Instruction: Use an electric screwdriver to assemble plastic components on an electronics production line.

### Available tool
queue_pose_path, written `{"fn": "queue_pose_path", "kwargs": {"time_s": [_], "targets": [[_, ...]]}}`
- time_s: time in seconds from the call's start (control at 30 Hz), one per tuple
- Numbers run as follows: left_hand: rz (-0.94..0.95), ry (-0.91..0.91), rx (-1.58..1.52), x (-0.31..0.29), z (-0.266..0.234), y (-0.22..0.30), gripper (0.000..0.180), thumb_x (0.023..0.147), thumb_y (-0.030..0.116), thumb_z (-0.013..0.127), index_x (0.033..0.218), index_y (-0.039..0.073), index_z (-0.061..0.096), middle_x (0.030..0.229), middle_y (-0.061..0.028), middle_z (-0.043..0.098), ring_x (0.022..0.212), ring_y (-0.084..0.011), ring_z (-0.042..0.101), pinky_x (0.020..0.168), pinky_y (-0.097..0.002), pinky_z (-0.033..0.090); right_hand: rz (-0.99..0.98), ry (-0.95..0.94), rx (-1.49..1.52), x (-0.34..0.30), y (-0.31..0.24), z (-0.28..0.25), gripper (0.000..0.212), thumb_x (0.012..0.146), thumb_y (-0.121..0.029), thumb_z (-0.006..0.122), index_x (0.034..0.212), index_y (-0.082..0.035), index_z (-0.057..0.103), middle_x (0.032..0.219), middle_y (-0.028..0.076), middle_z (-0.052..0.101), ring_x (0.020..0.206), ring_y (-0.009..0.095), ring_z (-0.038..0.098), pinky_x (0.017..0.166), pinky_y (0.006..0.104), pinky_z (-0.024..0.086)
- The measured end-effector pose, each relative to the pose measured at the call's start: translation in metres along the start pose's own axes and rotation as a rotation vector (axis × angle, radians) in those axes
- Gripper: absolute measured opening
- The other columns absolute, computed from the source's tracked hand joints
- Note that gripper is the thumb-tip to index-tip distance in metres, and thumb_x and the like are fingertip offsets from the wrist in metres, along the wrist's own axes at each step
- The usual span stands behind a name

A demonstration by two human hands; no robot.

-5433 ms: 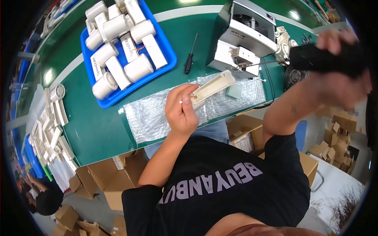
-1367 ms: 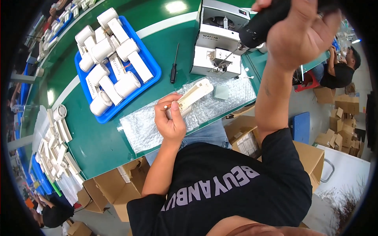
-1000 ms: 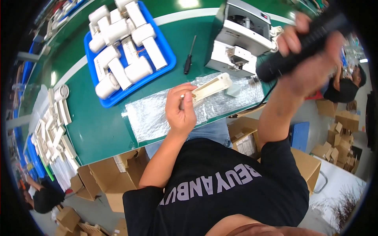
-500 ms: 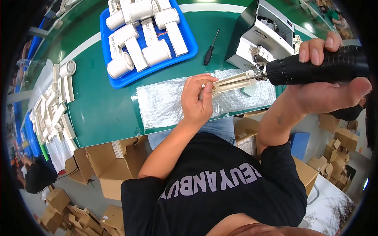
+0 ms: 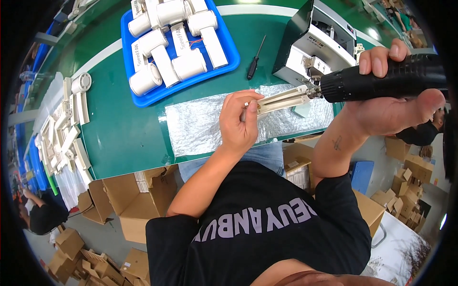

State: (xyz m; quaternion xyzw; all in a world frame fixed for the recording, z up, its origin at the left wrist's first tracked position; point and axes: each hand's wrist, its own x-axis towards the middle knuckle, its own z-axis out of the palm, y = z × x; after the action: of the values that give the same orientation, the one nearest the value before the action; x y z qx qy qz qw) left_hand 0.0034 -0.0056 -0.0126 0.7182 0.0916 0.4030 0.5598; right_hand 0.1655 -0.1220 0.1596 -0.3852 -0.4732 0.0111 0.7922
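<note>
My left hand grips a long cream plastic part and holds it level above a silvery foam mat. My right hand is wrapped around a black electric screwdriver. The driver's tip presses against the right end of the cream part. Both hands hover over the green workbench.
A blue tray with several white cylindrical fan parts sits at the back. A small black screwdriver lies next to it, beside a grey machine box. Cream plastic pieces are stacked at the left. Cardboard boxes stand below the bench.
My right hand came down from overhead with the black screwdriver and brought its tip to the end of the cream part. My left hand kept holding the part.
</note>
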Motion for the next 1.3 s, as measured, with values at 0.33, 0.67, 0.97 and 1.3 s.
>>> {"fn": "queue_pose_path", "kwargs": {"time_s": [0.33, 0.67, 0.97, 1.3], "targets": [[-0.032, 0.087, -0.05, 0.005, 0.002, 0.002, 0.009, 0.094, 0.006, 0.055, 0.089, 0.002, 0.059, 0.093, -0.0101, 0.068, 0.093, -0.0288, 0.062, 0.085, -0.0377, 0.048, 0.109, 0.203, -0.235, -0.007, 0.005, 0.03, 0.076, 0.086, -0.069, 0.053, 0.111, 0.003, 0.045, 0.097, 0.011, 0.048, 0.07, 0.016, 0.051, 0.061, 0.0301, 0.044], [-0.093, 0.082, -0.115, 0.004, -0.001, 0.005, 0.011, 0.096, 0.006, 0.052, 0.09, 0.0, 0.058, 0.094, -0.012, 0.066, 0.091, -0.0264, 0.059, 0.086, -0.0366, 0.046, 0.026, 0.312, -0.145, -0.008, 0.015, 0.041, 0.062, 0.093, -0.064, 0.045, 0.102, -0.003, 0.053, 0.081, 0.013, 0.056, 0.053, 0.017, 0.055, 0.051, 0.0306, 0.049], [0.036, 0.045, 0.435, 0.142, -0.031, 0.036, 0.017, 0.096, 0.016, 0.054, 0.089, 0.002, 0.061, 0.079, -0.0169, 0.062, 0.075, -0.034, 0.059, 0.068, -0.043, 0.045, -0.289, 0.059, 0.719, 0.028, -0.076, -0.027, 0.075, 0.085, -0.034, 0.072, 0.136, 0.006, 0.036, 0.087, 0.008, 0.047, 0.059, 0.012, 0.052, 0.05, 0.0234, 0.049], [0.043, 0.078, 0.899, 0.324, 0.103, -0.121, 0.023, 0.093, 0.028, 0.051, 0.095, 0.008, 0.061, 0.09, -0.0151, 0.066, 0.087, -0.041, 0.062, 0.073, -0.0515, 0.049, 0.006, 0.252, 0.055, -0.016, -0.044, -0.01, 0.108, 0.087, -0.058, 0.062, 0.151, -0.009, -0.011, 0.085, 0.013, 0.044, 0.05, 0.014, 0.047, 0.039, 0.0239, 0.043]]}}
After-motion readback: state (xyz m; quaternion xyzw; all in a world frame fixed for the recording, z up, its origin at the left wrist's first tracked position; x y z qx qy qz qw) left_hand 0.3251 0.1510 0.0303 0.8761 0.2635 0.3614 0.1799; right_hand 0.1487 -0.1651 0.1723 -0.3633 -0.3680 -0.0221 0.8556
